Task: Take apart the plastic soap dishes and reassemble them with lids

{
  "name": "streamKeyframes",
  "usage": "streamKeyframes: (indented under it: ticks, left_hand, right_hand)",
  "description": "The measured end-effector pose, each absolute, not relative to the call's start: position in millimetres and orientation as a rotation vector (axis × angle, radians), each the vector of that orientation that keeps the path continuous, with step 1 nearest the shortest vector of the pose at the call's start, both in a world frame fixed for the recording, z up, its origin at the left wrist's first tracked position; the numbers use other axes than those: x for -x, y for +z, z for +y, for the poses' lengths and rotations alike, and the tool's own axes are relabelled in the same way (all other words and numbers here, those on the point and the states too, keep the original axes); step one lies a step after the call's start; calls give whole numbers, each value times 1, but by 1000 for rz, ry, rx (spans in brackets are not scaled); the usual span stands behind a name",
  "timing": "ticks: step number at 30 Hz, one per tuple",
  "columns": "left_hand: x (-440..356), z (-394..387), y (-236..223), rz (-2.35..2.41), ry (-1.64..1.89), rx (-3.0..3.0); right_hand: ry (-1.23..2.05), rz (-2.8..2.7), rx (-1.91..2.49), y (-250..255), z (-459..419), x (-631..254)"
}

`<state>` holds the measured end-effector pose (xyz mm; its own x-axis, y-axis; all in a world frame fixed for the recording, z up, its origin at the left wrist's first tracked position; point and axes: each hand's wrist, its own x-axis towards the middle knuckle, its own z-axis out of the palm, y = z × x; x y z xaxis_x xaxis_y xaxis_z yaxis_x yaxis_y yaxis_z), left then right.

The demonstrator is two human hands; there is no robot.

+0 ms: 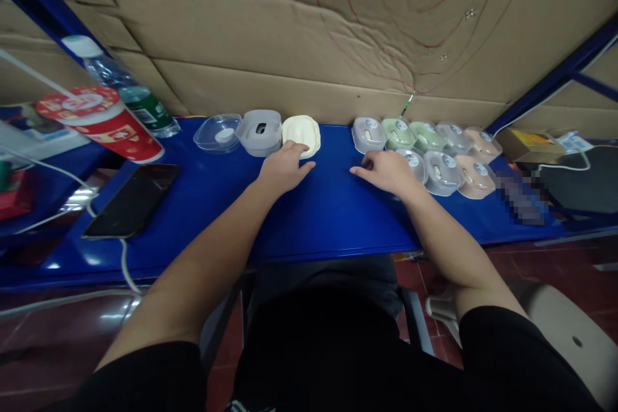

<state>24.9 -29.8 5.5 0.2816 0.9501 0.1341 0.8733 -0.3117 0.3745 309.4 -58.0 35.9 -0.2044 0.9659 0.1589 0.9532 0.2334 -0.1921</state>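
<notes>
My left hand (284,170) rests its fingertips on the front edge of a cream-coloured stack of square lids or shallow dishes (302,129), its thumb held apart. Left of that stands a grey stack of square pieces (258,132) with a dark oval opening on top. A clear plastic lid or dish (219,129) with a small white round piece lies further left. My right hand (383,170) hovers low over the blue table, thumb away from its bent fingers. Beside it sit several lidded containers in two rows, among them a grey one (369,134), a green one (398,134) and a peach one (476,175).
A red paper cup (125,132) and a plastic bottle (149,109) lean in view at the left. A black phone (132,199) lies in front of them on the blue table (328,219). Cardboard (251,26) walls the back. At the right is an open cardboard box (531,147).
</notes>
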Motion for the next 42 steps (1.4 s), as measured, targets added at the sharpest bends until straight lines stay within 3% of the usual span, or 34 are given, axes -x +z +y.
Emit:
streamKeyframes:
  ticks: [9, 16, 21, 29, 33, 38, 42]
  left_hand:
    - [-24, -25, 11, 1770, 451, -2368]
    - [-34, -43, 27, 1460, 987, -2070]
    - [-40, -42, 32, 1293, 839, -1735]
    - [-17, -44, 41, 1751, 615, -2206]
    - [5, -44, 50, 1965, 874, -2161]
    - [26, -36, 50, 2212, 522, -2028]
    - [30, -30, 45, 2220, 620, -2000]
  right_hand:
    - [232, -2308, 1622, 37, -62, -300]
    - [150, -2232, 1412, 20, -53, -307]
    - [263, -2322, 1276, 22, -52, -306]
    - [383, -2537, 1212, 12, -50, -299]
    - [372, -2539, 1237, 7, -49, -296]
    - [391, -2477, 1128, 4, -46, -298]
    - [414, -2429, 1089, 4, -43, -304]
